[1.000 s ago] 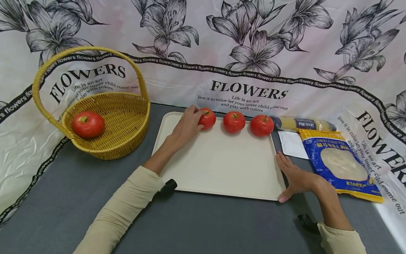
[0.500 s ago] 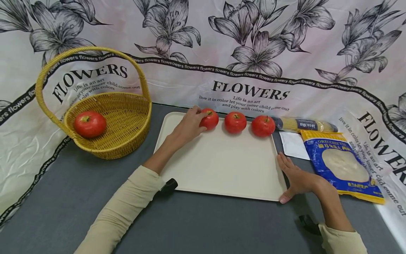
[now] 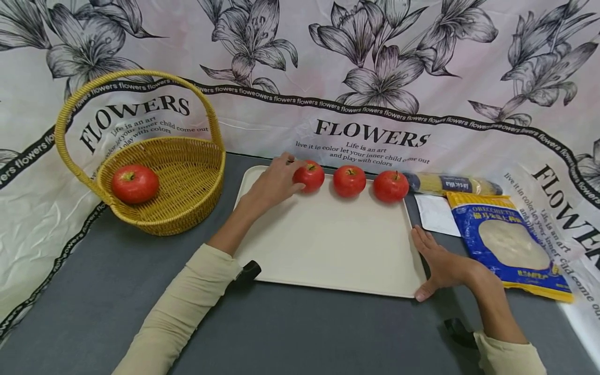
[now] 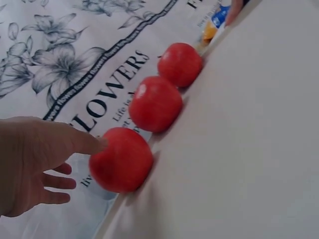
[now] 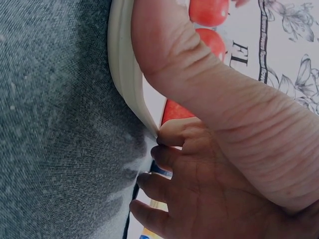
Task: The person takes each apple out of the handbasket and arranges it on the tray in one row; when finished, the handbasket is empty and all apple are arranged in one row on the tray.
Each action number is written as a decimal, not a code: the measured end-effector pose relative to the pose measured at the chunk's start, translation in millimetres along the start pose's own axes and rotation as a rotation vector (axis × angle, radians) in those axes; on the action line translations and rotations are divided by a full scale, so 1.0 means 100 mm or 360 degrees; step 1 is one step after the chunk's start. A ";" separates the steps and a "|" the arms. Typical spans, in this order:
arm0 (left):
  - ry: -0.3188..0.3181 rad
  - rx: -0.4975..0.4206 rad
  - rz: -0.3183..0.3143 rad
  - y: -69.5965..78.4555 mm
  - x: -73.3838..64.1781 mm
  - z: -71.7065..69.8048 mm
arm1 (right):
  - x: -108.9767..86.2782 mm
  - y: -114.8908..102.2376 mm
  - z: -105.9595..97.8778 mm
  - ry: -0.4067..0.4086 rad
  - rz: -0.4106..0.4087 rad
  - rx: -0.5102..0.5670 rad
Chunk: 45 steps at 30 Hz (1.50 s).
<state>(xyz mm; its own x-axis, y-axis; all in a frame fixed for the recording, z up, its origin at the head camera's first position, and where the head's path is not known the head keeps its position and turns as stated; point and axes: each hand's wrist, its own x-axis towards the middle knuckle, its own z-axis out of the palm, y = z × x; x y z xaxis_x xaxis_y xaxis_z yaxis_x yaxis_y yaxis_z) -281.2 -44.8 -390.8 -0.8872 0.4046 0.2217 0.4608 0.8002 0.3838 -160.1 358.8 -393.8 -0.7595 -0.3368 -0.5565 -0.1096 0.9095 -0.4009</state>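
Note:
Three red tomatoes line the far edge of a cream tray (image 3: 328, 239): the left tomato (image 3: 311, 177), the middle tomato (image 3: 349, 182) and the right tomato (image 3: 391, 186). My left hand (image 3: 276, 182) is beside the left tomato. In the left wrist view its thumb (image 4: 92, 144) overlaps that tomato (image 4: 122, 162), while the other fingers (image 4: 57, 183) stand extended and apart from it. My right hand (image 3: 442, 263) rests spread at the tray's right edge, thumb at the near corner. The right wrist view shows its fingers (image 5: 162, 186) straight along the tray's rim (image 5: 119, 64).
A yellow wicker basket (image 3: 187, 216) with a tall handle stands at left, one tomato (image 3: 135, 184) inside. Right of the tray lie a pasta packet (image 3: 454, 184), a white packet (image 3: 437, 214) and a blue-yellow orecchiette bag (image 3: 513, 245). A flower-printed sheet (image 3: 262, 125) rises behind.
My left hand's fingers have loosened from the left tomato, which has shifted slightly right along the tray. My right hand has stayed at the tray's edge.

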 end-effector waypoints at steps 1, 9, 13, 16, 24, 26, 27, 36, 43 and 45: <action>-0.0007 0.0017 -0.0002 0.00 0.00 -0.03 | 0.00 0.00 0.00 0.0001 0.0000 0.0002; -0.0138 0.0139 -0.0064 -0.06 -0.05 -0.29 | 0.00 0.01 -0.01 -0.0007 0.0003 0.0010; -0.0176 0.0173 -0.0102 -0.09 -0.08 -0.43 | 0.01 0.01 -0.01 -0.0012 0.0010 0.0007; -0.0191 0.0197 -0.0149 -0.08 -0.12 -0.54 | 0.00 0.00 -0.01 -0.0019 0.0018 0.0007; -0.0212 0.0137 -0.0320 -0.14 -0.26 -0.83 | 0.00 -0.03 -0.02 -0.0042 0.0079 -0.0021; -0.0208 0.0109 -0.0343 -0.17 -0.30 -0.91 | 0.00 -0.03 -0.03 -0.0039 0.0089 -0.0031; -0.0206 0.0099 -0.0356 -0.18 -0.31 -0.95 | -0.01 -0.03 -0.03 -0.0035 0.0089 -0.0040; -0.0182 0.0022 -0.0578 -0.39 -0.51 -1.30 | -0.02 -0.07 0.00 -0.0029 0.0105 -0.0071; -0.0174 -0.0016 -0.0724 -0.65 -0.66 -1.48 | -0.04 -0.07 -0.01 -0.0024 0.0107 -0.0075; -0.0172 -0.0031 -0.0771 -0.72 -0.71 -1.52 | -0.05 -0.07 -0.01 -0.0024 0.0101 -0.0075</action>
<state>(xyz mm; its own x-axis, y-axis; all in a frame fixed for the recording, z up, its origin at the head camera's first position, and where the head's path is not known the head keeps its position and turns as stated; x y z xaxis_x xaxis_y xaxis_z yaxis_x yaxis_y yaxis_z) -248.2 -198.5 -298.4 -0.9962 0.0326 -0.0802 -0.0057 0.8996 0.4366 -156.5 354.3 -387.6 -0.7563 -0.2815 -0.5905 -0.0920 0.9395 -0.3300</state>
